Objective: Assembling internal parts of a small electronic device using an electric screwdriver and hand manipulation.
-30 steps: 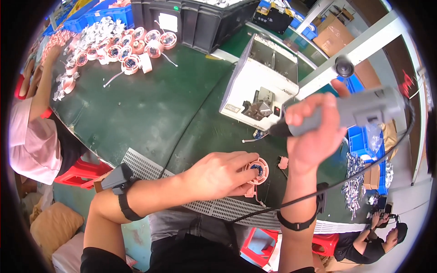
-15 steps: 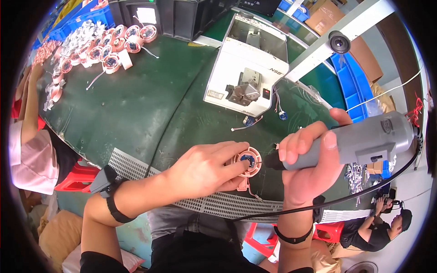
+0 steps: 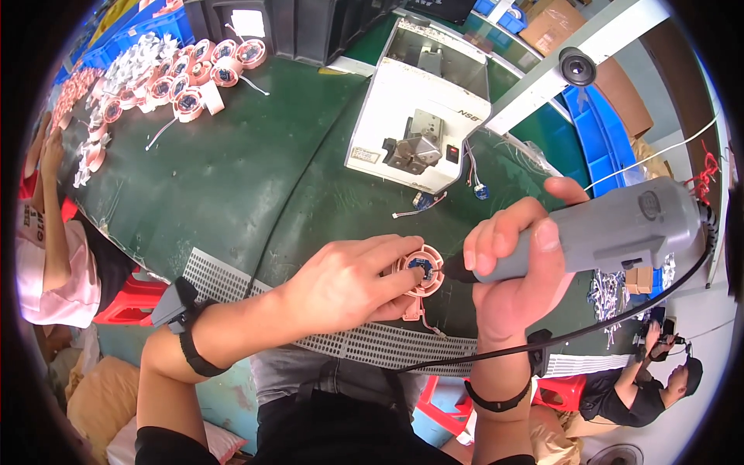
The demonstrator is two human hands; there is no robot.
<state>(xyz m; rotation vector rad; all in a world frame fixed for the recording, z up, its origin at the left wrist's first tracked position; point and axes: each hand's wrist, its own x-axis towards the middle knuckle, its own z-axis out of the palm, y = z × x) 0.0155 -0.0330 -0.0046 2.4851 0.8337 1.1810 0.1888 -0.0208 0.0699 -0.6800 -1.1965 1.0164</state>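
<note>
My left hand [image 3: 349, 283] is closed around the side of a round pink plastic housing [image 3: 431, 288] near the front of the table. A fingertip presses on the small blue circuit board [image 3: 419, 269] inside it, and a short cable [image 3: 431, 328] trails from the housing toward me. In my right hand [image 3: 521, 260] is a grey electric screwdriver [image 3: 597, 236], held nearly level, fingers wrapped round its body. Its dark nose points left at the housing's right rim. Whether the bit touches the rim cannot be made out.
Beyond my hands stands a white boxy machine [image 3: 422, 116] with a metal front block. Loose blue boards with wires [image 3: 425, 203] lie by its base. Several similar pink housings [image 3: 188, 103] are heaped far left. The screwdriver's black cord [image 3: 612, 329] loops across my right forearm. Other people sit left and right.
My right hand has brought the screwdriver slightly left, its nose nearer the housing's rim. My left hand keeps its hold, and the housing has barely shifted.
</note>
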